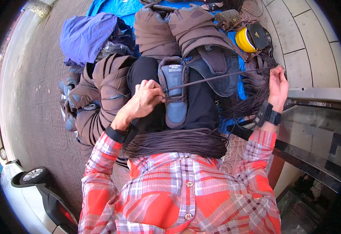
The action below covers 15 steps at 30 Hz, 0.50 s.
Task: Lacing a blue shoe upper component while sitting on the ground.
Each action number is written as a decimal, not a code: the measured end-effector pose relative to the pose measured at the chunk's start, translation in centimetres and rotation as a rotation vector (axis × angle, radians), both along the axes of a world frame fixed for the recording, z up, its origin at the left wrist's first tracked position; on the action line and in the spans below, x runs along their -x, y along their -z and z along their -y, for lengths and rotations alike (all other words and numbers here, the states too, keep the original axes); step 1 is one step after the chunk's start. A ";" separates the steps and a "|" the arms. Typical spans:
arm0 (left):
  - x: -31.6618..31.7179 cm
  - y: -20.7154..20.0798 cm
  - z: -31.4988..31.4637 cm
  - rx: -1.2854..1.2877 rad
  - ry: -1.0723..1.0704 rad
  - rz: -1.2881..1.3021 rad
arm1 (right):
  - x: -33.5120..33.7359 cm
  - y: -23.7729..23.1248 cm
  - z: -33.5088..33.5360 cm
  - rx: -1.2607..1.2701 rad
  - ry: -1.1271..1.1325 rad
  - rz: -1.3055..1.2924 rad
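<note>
A grey-blue and brown shoe upper (176,111) rests upright between my black-trousered knees, its tongue facing up. A dark shoelace (227,75) runs from its eyelets, stretched in a straight line to the right. My right hand (279,85) pinches the far end of that lace, well out to the right of the upper. Against the upper's left edge, my left hand (146,97) is closed with its fingertips on the lacing. Across my lap lies a thick bundle of dark laces (174,144).
Stacked brown shoe uppers (153,33) stand ahead, with more uppers (112,80) piled at the left. A purple cloth (86,35) sits beyond them on blue tarp (117,7). Loose laces (242,105) lie right, near a yellow round object (243,40) and a glass-fronted case (310,124).
</note>
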<state>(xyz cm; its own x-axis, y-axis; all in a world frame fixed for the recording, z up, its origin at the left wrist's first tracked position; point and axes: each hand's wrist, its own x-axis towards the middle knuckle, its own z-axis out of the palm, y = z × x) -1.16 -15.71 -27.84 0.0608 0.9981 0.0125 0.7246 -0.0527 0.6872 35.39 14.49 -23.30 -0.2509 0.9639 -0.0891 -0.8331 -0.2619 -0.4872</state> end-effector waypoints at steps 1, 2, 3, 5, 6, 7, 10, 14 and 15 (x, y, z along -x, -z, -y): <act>0.1 0.4 -0.3 0.003 -0.003 -0.004 | 0.9 -0.3 0.9 0.123 0.043 -0.028; 0.1 0.6 -0.4 -0.010 0.013 0.027 | 0.9 -0.2 1.5 0.120 -0.001 -0.015; 0.2 0.8 -0.5 -0.022 0.027 0.058 | 0.9 0.0 1.9 0.118 -0.046 -0.002; 0.3 1.3 -0.6 -0.081 -0.009 0.045 | -2.9 -0.3 0.4 -0.012 -0.072 -0.116; 0.2 1.2 -0.6 -0.083 -0.149 0.172 | -7.6 0.1 -1.7 -0.043 -0.010 -0.164; 0.1 1.2 -0.8 -0.084 -0.285 0.302 | -10.8 -0.7 -2.5 -0.129 0.091 -0.022; -0.8 1.1 -0.7 -0.071 -0.334 0.289 | -5.6 -0.3 -0.4 -0.192 0.207 0.330; -2.9 1.4 -1.9 -0.165 -0.229 0.028 | 4.9 -1.7 7.0 -0.904 0.376 1.502; -3.3 1.7 -2.0 -0.209 -0.200 -0.015 | 7.8 -1.7 9.1 -0.913 0.277 1.574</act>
<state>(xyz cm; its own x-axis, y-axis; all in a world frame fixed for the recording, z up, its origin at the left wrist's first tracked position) 2.17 -13.72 -29.59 -0.1352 0.9662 0.2196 0.7451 -0.0469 0.6653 27.59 5.39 -21.59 -0.3075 0.8351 0.4562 0.5128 0.5493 -0.6598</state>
